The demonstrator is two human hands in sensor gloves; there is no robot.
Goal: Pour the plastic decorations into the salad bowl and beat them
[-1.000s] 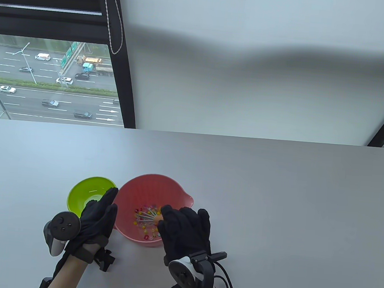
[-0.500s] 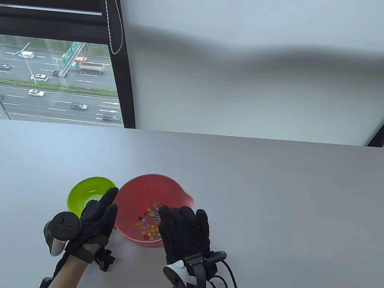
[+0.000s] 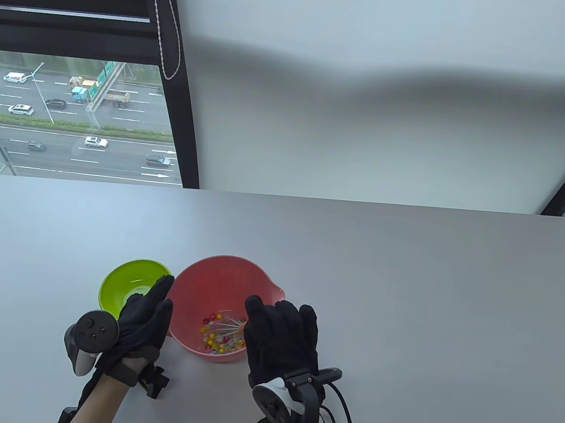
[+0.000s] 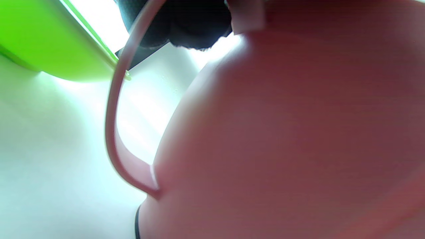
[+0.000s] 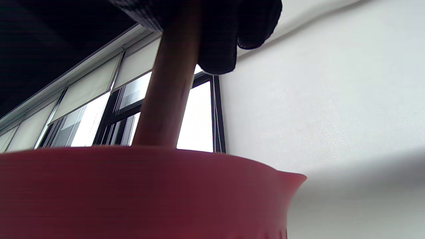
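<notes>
Table view is showing a pink salad bowl sitting on the grey worktop, with a spout on its right rim. Small plastic decorations in yellow, red and clear colours are lying gathered at the bottom of the bowl, toward its near side. Wire loops of a whisk are reaching down among them. The right hand is hovering over the bowl's near right edge, its grip clenched round the whisk's handle; in the right wrist view the gloved fingers are curling about that orange handle, which is dropping behind the bowl's rim.

The left hand is resting against the bowl's left side, fingers lying fairly straight along the outer wall, thumb toward the rim. In the left wrist view the pink wall is filling most of the frame, with a thin loop handle curving off it; how far the fingers are wrapping the bowl is hard to tell there.

Just beside the pink bowl, on its left, a green bowl is standing upright on the worktop, partly covered by the left hand's fingertips.
</notes>
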